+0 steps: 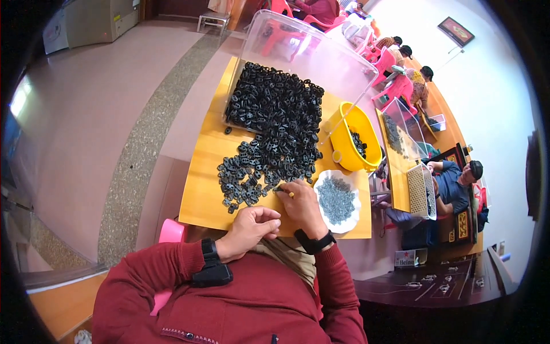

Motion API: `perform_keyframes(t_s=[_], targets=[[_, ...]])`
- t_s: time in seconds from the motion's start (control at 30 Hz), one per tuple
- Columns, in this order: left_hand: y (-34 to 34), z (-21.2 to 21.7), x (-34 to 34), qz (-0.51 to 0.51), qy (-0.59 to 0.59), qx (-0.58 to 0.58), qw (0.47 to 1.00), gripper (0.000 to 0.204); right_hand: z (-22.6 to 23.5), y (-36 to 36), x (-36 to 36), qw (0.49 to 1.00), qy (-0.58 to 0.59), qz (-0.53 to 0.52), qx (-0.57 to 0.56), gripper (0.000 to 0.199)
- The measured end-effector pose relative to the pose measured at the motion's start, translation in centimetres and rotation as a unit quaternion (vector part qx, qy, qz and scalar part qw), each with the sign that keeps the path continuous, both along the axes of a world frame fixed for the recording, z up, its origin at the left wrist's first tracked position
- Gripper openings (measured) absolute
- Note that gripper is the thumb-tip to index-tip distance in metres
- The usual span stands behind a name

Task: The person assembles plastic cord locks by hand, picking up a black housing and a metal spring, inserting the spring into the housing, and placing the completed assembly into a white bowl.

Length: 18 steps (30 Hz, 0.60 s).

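Observation:
A large heap of small black oval plastic pieces with holes (281, 109) spreads over the wooden table (200, 200), spilling from a clear plastic bin (344, 60) tipped on its side. My right hand (301, 203) is at the near edge of the heap, its fingertips bent together at a small dark piece; the grip is partly hidden. Close to the table's front edge is my left hand (249, 229), thumb and fingers pinched together. Whatever lies between them is too small to make out. Right of my right hand sits a white scalloped dish (355, 209) full of tiny grey-blue parts (337, 200).
A yellow tub (366, 135) holding some black pieces stands behind the dish. To the right, a person in a dark shirt (455, 189) sits at another table beside a white perforated basket (421, 192). Farther back, other people sit on pink chairs (398, 89).

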<state>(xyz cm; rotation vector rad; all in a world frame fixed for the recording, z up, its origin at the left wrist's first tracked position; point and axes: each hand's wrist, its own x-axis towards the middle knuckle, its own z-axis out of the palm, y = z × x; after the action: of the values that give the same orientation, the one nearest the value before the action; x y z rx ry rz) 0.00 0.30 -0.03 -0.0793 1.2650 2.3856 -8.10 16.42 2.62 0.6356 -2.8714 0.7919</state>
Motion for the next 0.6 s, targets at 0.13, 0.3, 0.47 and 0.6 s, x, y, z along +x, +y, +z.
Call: perform_keyframes(t_s=[0.13, 0.3, 0.47, 0.6], targets=[[0.1, -0.1, 0.0, 0.006, 0.001, -0.004, 1.000, 0.018, -0.2, 0.4, 0.2, 1.000, 0.000, 0.013, -0.015, 0.014], [0.1, 0.1, 0.1, 0.009, -0.001, -0.008, 1.000, 0.018, -0.2, 0.5, 0.1, 1.000, -0.014, 0.014, -0.023, 0.013], [0.1, -0.2, 0.0, 0.027, -0.003, 0.004, 1.000, 0.019, -0.4, 1.0, 0.5, 0.999, 0.006, -0.012, -0.050, 0.014], [0.3, 0.2, -0.1, 0.064, -0.005, 0.024, 0.998, 0.018, 0.3, 1.3, 2.6, 0.938, -0.227, -0.014, -0.263, 0.016]])
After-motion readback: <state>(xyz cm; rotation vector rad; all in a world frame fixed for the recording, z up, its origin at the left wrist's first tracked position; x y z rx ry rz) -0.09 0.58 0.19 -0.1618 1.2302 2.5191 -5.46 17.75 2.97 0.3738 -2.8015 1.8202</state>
